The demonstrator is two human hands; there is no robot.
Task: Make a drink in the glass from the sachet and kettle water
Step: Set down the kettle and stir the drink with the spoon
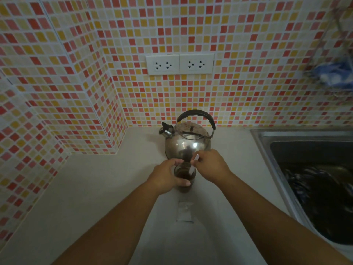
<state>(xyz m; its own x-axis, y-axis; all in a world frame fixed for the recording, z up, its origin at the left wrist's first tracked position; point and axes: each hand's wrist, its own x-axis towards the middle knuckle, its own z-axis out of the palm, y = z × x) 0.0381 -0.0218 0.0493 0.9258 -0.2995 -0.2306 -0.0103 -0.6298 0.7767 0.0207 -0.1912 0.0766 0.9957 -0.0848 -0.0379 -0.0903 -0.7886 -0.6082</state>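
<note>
A small clear glass (185,175) stands on the pale counter and holds dark brown liquid. My left hand (168,175) is wrapped around its left side. My right hand (211,165) pinches a white spoon (193,167) whose lower end dips into the liquid. Just behind the glass stands a shiny steel kettle (188,142) with a black handle and its spout to the left. A flat, pale sachet (185,212) lies on the counter in front of the glass.
A steel sink (315,169) with a dark basin is set into the counter (95,188) at the right. Mosaic tile walls close the back and left, with two white socket plates (179,64) above the kettle. A wire rack with a blue cloth (336,73) hangs at upper right.
</note>
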